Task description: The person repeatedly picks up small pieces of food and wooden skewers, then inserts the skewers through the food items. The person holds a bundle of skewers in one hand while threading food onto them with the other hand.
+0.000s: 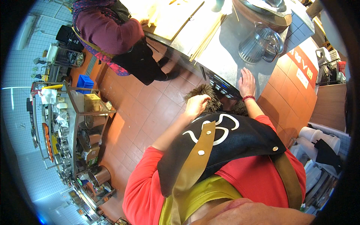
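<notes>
My right hand [247, 83] lies flat on the near edge of a metal worktable [231, 37], fingers stretched out and holding nothing. Beyond its fingertips a clear grey plastic pitcher [252, 45] stands on the metal top. Close in front of my black apron [240, 135], my left hand [197, 105] is closed with its fingers curled in. Whatever those fingers might hold is hidden. Just behind it shows a brown, shaggy, fur-like thing [205, 92], low down near my legs; I cannot tell whether they touch.
A bundle of thin sticks [210, 35] lies across the table, right of a pale board [176, 15]. At the far left a co-worker in a maroon sleeve [112, 35] leans over it. A metal rack [77, 112] with pots lines the left wall. White buckets [318, 138] stand at right.
</notes>
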### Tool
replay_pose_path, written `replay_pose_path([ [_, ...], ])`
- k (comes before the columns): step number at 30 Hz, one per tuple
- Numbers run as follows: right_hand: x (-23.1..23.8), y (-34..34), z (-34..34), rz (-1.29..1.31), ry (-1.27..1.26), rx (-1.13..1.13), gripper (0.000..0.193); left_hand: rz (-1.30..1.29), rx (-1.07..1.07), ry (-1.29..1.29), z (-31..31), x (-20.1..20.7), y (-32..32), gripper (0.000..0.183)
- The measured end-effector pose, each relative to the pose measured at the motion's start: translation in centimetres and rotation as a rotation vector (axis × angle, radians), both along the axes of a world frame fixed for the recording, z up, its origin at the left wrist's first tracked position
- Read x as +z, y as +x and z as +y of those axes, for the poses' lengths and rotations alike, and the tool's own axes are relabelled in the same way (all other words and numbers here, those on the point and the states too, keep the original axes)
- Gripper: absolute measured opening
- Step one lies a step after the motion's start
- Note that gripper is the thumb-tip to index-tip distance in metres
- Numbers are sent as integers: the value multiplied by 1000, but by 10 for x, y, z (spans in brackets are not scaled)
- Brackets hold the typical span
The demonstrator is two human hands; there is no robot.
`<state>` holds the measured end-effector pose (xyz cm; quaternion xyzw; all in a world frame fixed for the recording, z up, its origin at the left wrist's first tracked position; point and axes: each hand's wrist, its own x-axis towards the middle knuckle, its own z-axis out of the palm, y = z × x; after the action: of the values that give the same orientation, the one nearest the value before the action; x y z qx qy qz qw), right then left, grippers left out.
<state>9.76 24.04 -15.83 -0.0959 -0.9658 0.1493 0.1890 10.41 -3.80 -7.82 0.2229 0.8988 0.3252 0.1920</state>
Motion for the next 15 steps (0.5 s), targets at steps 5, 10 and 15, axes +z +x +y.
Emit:
replay_pose_path([
  [5, 1, 0, 0, -1, -11, 3, 39, 127, -3, 108, -2, -7, 1, 16],
  [10, 2, 0, 0, -3, 0, 1, 39, 128, -4, 121, -4, -8, 1, 17],
  [15, 2, 0, -1, -16, 4, -7, 40, 113, 8, 105, -6, -6, 1, 17],
])
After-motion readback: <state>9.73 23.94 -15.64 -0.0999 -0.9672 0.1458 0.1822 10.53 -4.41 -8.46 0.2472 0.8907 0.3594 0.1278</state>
